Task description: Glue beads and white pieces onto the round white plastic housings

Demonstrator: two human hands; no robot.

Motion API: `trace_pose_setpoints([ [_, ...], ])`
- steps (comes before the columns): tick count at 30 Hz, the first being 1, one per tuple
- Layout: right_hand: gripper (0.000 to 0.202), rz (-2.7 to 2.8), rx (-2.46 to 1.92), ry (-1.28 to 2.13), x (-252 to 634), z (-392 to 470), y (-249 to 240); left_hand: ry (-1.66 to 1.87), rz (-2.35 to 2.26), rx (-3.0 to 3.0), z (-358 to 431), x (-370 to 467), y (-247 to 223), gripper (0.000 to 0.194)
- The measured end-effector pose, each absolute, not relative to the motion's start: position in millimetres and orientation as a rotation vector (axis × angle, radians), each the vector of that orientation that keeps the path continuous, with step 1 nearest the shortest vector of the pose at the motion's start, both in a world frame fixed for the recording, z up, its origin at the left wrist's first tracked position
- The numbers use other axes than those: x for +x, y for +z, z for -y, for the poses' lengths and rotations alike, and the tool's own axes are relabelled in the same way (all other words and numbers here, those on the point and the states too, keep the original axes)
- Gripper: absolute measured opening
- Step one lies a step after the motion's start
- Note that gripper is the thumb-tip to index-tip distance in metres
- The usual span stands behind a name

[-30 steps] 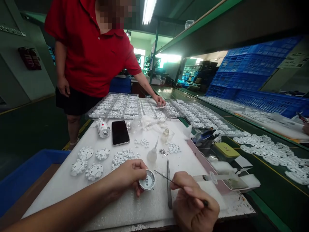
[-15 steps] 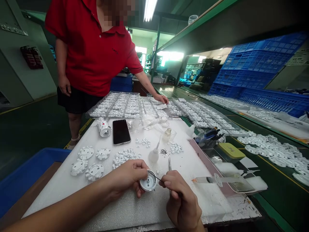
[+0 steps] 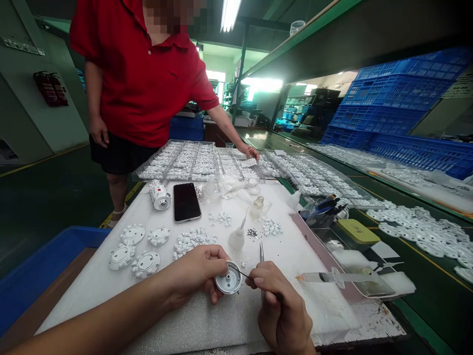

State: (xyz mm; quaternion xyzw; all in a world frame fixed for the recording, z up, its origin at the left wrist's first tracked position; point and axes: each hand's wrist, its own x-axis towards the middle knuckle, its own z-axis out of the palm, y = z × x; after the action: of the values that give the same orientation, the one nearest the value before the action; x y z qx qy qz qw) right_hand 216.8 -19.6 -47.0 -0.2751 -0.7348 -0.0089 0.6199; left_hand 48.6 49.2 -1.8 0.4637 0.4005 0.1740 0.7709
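Observation:
My left hand (image 3: 201,268) is closed on the edge of a round white plastic part (image 3: 228,283), its open side with a small central post facing me. In my right hand (image 3: 281,305) is a thin dark pointed tool (image 3: 240,270), and its tip reaches the upper rim of that part. Metal tweezers (image 3: 262,252) also stick out of the right hand, points away from me. Beyond the hands stands a small squeeze bottle (image 3: 237,237) with a thin spout, beside a pile of small white pieces (image 3: 190,240) and some tiny dark bits (image 3: 253,233).
Several white discs with knobbed rims (image 3: 146,263) lie left on the foam sheet (image 3: 177,320). A phone (image 3: 186,202) and a white cylindrical assembly (image 3: 160,195) lie behind. Right are a syringe (image 3: 328,277) and tool tray (image 3: 321,251). A co-worker in red (image 3: 144,79) reaches over filled trays (image 3: 185,160).
The view has shifted very slightly. Both hands, the round white part and the dark tool keep nearly the same positions. The co-worker's hand stays over the trays.

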Motion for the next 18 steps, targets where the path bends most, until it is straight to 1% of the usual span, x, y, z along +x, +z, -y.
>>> trace_pose_setpoints([
  [18,0.022,1.666,-0.660,-0.042,217.6,23.0,-48.6,0.376,-0.883,1.007,-48.9,49.4,0.1,0.014],
])
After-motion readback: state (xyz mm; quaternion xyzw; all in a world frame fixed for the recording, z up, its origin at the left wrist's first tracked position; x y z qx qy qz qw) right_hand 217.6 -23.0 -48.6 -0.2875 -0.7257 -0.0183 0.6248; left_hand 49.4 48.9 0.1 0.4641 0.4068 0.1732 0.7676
